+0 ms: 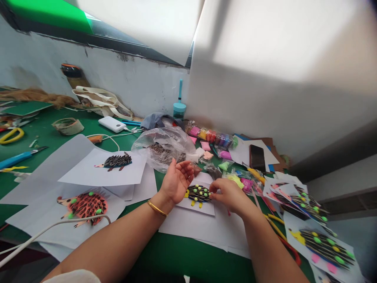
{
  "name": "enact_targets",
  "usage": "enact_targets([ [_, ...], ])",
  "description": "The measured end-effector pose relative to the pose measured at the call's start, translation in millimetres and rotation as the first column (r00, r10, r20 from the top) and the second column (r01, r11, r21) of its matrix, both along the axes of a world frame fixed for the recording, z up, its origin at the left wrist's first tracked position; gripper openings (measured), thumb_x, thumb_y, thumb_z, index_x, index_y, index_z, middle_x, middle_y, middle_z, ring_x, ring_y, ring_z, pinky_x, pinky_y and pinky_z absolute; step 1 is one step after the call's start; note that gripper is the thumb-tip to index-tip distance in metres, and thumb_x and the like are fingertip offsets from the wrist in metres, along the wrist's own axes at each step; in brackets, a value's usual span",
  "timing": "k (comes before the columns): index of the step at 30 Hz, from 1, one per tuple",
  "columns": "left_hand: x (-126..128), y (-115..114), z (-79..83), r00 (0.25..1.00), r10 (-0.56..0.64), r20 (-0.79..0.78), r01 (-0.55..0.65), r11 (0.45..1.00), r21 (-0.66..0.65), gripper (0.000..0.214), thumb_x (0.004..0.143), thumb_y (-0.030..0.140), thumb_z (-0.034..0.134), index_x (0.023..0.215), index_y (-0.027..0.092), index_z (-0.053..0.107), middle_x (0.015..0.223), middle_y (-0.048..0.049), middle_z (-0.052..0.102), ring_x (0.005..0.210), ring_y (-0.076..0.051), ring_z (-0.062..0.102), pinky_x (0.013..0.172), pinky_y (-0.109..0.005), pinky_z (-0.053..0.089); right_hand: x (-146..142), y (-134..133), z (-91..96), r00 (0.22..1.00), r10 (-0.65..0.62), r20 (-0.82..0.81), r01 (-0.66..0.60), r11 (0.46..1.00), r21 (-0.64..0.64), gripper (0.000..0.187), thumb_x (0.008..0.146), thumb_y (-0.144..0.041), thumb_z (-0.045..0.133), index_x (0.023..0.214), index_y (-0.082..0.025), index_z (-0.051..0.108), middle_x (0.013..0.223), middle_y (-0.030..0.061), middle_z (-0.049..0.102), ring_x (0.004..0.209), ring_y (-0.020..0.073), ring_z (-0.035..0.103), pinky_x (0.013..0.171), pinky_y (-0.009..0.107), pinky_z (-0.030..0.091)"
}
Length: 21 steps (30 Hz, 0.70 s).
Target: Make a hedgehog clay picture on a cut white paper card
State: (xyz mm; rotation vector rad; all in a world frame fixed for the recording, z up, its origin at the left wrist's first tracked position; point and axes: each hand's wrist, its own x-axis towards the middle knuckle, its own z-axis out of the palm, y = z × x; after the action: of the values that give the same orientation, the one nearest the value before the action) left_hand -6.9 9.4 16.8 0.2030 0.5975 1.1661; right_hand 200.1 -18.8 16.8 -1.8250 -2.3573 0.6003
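A small white card (196, 205) lies on the green table and carries a yellow hedgehog figure (198, 193) with dark seed spines and green clay dots. My left hand (177, 181) hovers palm-up just left of it, fingers loosely curled and apart, nothing visible in it. My right hand (229, 194) rests at the figure's right edge, fingertips pinched together against it; what they pinch is too small to make out. A gold bangle (157, 208) sits on my left wrist.
Finished hedgehog cards lie at left (116, 161), lower left (85, 205) and right (322, 243). A clear bag of seeds (165, 147), clay packets (210, 135), a phone (257, 157), a power bank (112, 124), tape (67, 125), scissors (11, 135) and a white cable (44, 232) surround them.
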Motion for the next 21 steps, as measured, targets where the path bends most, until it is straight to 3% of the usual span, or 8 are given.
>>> enact_targets([
  [13, -0.7, 1.6, -2.2, 1.000, -0.001, -0.017, 0.002, 1.000, 0.004, 0.049, 0.098, 0.052, 0.038, 0.090, 0.013, 0.067, 0.076, -0.0048, 0.063, 0.068, -0.012, 0.064, 0.064, -0.024, 0.053, 0.3, -0.8, 0.7, 1.000, 0.008, -0.002, -0.008, 1.000, 0.007, 0.004, 0.079, -0.026, 0.070, 0.078, -0.023, 0.072, 0.085, 0.0019, 0.071, 0.084, 0.0200, 0.061, 0.074, 0.029, 0.039],
  [16, -1.7, 2.2, -2.1, 1.000, 0.006, -0.021, -0.006, 1.000, 0.001, 0.049, 0.098, 0.053, 0.038, 0.090, 0.014, 0.067, 0.075, -0.0043, 0.062, 0.068, -0.012, 0.063, 0.064, -0.024, 0.053, 1.8, -2.0, 3.0, 1.000, 0.002, -0.031, -0.002, 1.000, 0.014, 0.010, 0.081, -0.032, 0.069, 0.080, -0.023, 0.074, 0.086, 0.0022, 0.072, 0.084, 0.0205, 0.062, 0.073, 0.029, 0.039],
  [21, -3.4, 3.6, 0.7, 0.999, 0.028, -0.027, -0.028, 1.000, -0.003, 0.049, 0.098, 0.052, 0.037, 0.089, 0.014, 0.067, 0.074, -0.0042, 0.062, 0.067, -0.012, 0.062, 0.065, -0.024, 0.052, 6.2, -2.1, 5.6, 0.998, -0.041, -0.045, 0.044, 0.997, 0.061, 0.028, 0.094, -0.034, 0.049, 0.089, -0.022, 0.074, 0.092, 0.0051, 0.072, 0.088, 0.0210, 0.063, 0.074, 0.030, 0.041],
])
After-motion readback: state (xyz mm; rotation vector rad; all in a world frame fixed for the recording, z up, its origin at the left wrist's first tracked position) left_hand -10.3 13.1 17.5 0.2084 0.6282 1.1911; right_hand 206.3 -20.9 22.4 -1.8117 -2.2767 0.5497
